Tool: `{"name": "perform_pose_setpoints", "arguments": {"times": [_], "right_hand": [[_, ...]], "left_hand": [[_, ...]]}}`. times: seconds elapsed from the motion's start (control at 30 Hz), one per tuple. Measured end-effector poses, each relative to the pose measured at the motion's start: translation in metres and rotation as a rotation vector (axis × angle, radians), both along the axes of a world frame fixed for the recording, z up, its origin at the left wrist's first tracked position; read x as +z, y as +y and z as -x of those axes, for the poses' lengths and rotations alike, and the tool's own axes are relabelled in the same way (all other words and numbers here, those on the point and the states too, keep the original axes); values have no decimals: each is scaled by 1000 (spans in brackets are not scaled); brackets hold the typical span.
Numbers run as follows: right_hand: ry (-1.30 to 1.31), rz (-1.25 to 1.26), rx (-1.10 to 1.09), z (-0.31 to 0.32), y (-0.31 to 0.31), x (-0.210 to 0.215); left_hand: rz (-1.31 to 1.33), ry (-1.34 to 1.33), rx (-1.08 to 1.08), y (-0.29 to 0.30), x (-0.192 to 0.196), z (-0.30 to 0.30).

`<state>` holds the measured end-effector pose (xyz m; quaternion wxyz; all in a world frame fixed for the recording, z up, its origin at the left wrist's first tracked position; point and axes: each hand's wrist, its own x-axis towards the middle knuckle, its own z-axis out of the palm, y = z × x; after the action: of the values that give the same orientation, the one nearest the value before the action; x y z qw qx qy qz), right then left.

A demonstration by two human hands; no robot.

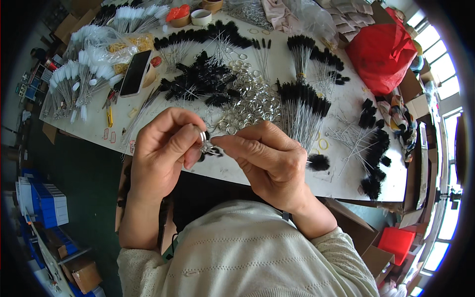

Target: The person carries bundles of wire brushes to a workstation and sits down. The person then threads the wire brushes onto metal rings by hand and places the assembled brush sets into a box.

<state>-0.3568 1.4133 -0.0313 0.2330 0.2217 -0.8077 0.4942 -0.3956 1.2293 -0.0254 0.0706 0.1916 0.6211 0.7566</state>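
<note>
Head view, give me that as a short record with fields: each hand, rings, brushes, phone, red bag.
left hand: pinches a metal ring
right hand: close beside that ring, exact hold unclear
loose rings: silvery heap beyond the hands
black brushes: heaps and bundles around the loose rings
white brushes: piled at left on the table
phone: dark screen, left of the loose rings
red bag: far right

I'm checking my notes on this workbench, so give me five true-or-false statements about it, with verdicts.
1. The left hand holds a metal ring. True.
2. The right hand is far from the left one. False: it is close to it.
3. The phone is right of the ring pile. False: it is on the pile's left.
4. The red bag is right of the ring pile. True.
5. The white-tipped brushes are right of the phone. False: they are left of it.
</note>
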Motion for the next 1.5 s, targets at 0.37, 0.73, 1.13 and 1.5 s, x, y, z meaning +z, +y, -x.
{"name": "perform_pose_setpoints", "arguments": {"times": [0.37,0.73,1.13,1.5], "right_hand": [[-54,86,75,1,-7,0],[-404,284,179,0,-56,4],[-587,197,186,2,-20,-42],[-576,71,145,35,-10,-58]], "left_hand": [[330,-16,30,-12,24,-8],[-190,39,122,-23,19,-26],[1045,111,26,-176,-9,-90],[847,115,192,-153,2,25]]}}
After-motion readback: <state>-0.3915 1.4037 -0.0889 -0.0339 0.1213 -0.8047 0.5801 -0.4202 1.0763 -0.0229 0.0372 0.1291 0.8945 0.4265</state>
